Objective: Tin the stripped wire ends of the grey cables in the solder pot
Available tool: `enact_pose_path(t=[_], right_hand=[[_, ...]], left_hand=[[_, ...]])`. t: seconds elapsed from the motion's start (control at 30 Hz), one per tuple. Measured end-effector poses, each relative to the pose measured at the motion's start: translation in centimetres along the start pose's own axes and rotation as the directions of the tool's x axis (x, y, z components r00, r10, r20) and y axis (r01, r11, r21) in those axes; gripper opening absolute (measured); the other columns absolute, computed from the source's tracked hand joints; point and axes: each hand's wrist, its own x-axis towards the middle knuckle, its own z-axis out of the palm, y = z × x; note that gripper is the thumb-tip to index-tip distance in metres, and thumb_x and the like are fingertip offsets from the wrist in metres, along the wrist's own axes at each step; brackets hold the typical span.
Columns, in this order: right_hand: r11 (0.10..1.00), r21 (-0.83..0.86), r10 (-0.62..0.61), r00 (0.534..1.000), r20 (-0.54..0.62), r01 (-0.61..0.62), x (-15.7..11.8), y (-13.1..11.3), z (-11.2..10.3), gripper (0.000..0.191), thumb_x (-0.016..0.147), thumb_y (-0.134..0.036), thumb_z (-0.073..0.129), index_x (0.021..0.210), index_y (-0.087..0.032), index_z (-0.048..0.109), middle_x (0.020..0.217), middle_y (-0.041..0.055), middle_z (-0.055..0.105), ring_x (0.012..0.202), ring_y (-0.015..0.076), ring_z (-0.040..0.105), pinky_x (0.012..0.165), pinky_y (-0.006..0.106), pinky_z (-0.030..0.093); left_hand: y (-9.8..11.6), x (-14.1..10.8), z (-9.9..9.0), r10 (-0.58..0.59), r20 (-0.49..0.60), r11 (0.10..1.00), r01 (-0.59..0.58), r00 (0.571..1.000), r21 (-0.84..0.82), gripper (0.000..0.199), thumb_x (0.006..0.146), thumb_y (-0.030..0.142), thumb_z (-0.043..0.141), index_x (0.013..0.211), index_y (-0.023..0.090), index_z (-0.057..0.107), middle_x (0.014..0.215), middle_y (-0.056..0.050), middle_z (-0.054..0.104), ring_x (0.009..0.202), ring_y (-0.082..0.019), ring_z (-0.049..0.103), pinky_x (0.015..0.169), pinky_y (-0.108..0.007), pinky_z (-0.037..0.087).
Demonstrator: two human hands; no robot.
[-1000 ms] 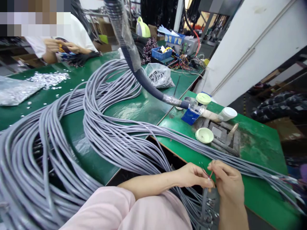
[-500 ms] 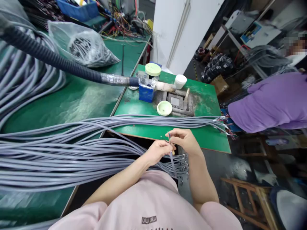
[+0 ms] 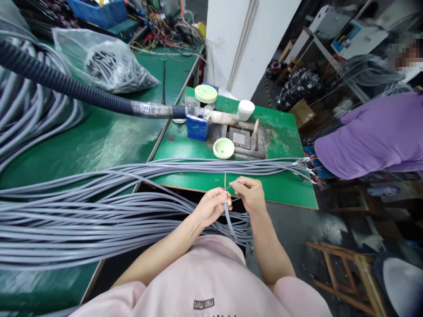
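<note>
Near the bench's front edge, my left hand (image 3: 213,206) pinches the end of a grey cable (image 3: 228,220), whose length hangs down toward my shirt. Thin coloured wires (image 3: 225,180) fan out of the cable end, an orange-red one pointing up. My right hand (image 3: 250,192), just to the right, is closed with thumb and finger on a blue wire from the same end. A bundle of grey cables (image 3: 211,166) lies across the green bench beyond my hands, its stripped ends at the right. More grey cables (image 3: 99,229) spread out at the left.
A black hose (image 3: 99,97) reaches over the bench to a blue box (image 3: 197,127). A square metal pot (image 3: 239,138), a pale green bowl (image 3: 224,148) and a white cup (image 3: 246,110) stand behind the bundle. At the right is a person in purple (image 3: 370,136); a wooden stool (image 3: 346,268) stands lower right.
My hands have shifted slightly left with the cable. The wires are now spread apart, the orange-red one upright and the blue one drawn to the right. The whole view has shifted slightly.
</note>
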Motion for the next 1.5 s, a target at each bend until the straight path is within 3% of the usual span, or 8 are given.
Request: enact_pose_path(t=[0.23, 0.53, 0.73, 1.0, 1.23, 1.3, 1.37, 1.5], right_hand=[[0.998, 0.056, 0.033, 0.999, -0.017, -0.032, -0.5, 0.4, 0.1, 0.01, 0.065, -0.03, 0.077, 0.063, -0.021, 0.073, 0.059, -0.0012, 0.062, 0.057, 0.0117, 0.055, 0.053, 0.025, 0.047], [0.995, -0.089, -0.048, 0.998, -0.04, 0.044, -0.7, -0.4, -0.3, 0.009, 0.067, -0.029, 0.074, 0.073, -0.022, 0.075, 0.065, -0.0008, 0.067, 0.06, 0.0117, 0.055, 0.059, 0.025, 0.046], [0.978, -0.164, -0.137, 0.99, -0.021, 0.132, -1.0, -0.5, -0.5, 0.007, 0.072, -0.028, 0.071, 0.075, -0.023, 0.074, 0.07, -0.0002, 0.067, 0.066, 0.0134, 0.059, 0.066, 0.028, 0.048], [0.9, -0.317, -0.302, 0.952, 0.042, 0.3, -2.2, -2.5, -0.3, 0.005, 0.077, -0.021, 0.067, 0.079, -0.023, 0.072, 0.07, -0.0008, 0.064, 0.067, 0.0138, 0.058, 0.065, 0.028, 0.046], [0.824, -0.43, -0.382, 0.922, 0.059, 0.369, -2.5, -2.6, -0.8, 0.006, 0.08, -0.022, 0.065, 0.082, -0.023, 0.07, 0.073, 0.0011, 0.064, 0.07, 0.0159, 0.059, 0.066, 0.031, 0.048], [0.78, -0.472, -0.423, 0.902, 0.087, 0.411, -2.4, -2.5, -1.5, 0.01, 0.082, -0.021, 0.062, 0.088, -0.024, 0.07, 0.078, 0.0021, 0.066, 0.075, 0.0174, 0.06, 0.069, 0.033, 0.049], [0.694, -0.512, -0.489, 0.854, 0.18, 0.506, -2.3, -2.2, -2.1, 0.021, 0.084, -0.018, 0.058, 0.1, -0.027, 0.069, 0.088, 0.0038, 0.068, 0.084, 0.0194, 0.062, 0.075, 0.036, 0.05], [0.458, -0.522, -0.541, 0.692, 0.479, 0.719, -2.3, -1.4, -2.5, 0.04, 0.084, -0.014, 0.056, 0.119, -0.032, 0.061, 0.125, 0.0067, 0.059, 0.113, 0.0247, 0.055, 0.093, 0.048, 0.046]], left_hand=[[0.0, 0.1, -0.1, -0.018, -0.016, 1.0, 0.018, 1.0, -0.02, 0.035, 0.054, 0.035, 0.087, 0.064, 0.011, 0.063, 0.054, -0.001, 0.062, 0.049, -0.009, 0.055, 0.053, -0.022, 0.049], [0.2, 0.1, -0.1, -0.012, -0.035, 1.0, 0.011, 0.999, -0.007, 0.039, 0.051, 0.036, 0.088, 0.063, 0.011, 0.061, 0.053, -0.001, 0.062, 0.048, -0.009, 0.056, 0.053, -0.023, 0.049], [0.3, 0.1, 0.5, 0.056, -0.104, 0.998, -0.053, 0.993, 0.04, 0.041, 0.05, 0.031, 0.089, 0.067, 0.013, 0.057, 0.056, 0.002, 0.062, 0.049, -0.008, 0.057, 0.054, -0.023, 0.049], [-0.2, 0.5, 1.3, 0.173, -0.163, 0.971, -0.141, 0.971, 0.191, 0.04, 0.048, 0.032, 0.088, 0.064, 0.014, 0.055, 0.053, 0.004, 0.062, 0.05, -0.007, 0.056, 0.052, -0.018, 0.043], [-0.2, 0.7, 1.5, 0.185, -0.189, 0.97, -0.148, 0.964, 0.195, 0.041, 0.049, 0.032, 0.087, 0.067, 0.014, 0.055, 0.054, 0.005, 0.062, 0.048, -0.006, 0.055, 0.052, -0.017, 0.044], [0.1, 0.7, 1.5, 0.15, -0.204, 0.983, -0.124, 0.967, 0.135, 0.043, 0.048, 0.031, 0.088, 0.069, 0.014, 0.055, 0.056, 0.004, 0.062, 0.048, -0.006, 0.055, 0.051, -0.018, 0.046], [0.6, 0.7, 1.5, 0.09, -0.197, 0.995, -0.082, 0.976, 0.05, 0.042, 0.05, 0.031, 0.088, 0.071, 0.013, 0.056, 0.058, 0.003, 0.063, 0.049, -0.007, 0.056, 0.051, -0.018, 0.047], [1.3, 0.2, 2.0, 0.047, -0.12, 0.995, -0.057, 0.992, -0.084, 0.035, 0.059, 0.03, 0.084, 0.071, 0.011, 0.057, 0.06, 0.002, 0.062, 0.051, -0.006, 0.057, 0.051, -0.016, 0.047]])
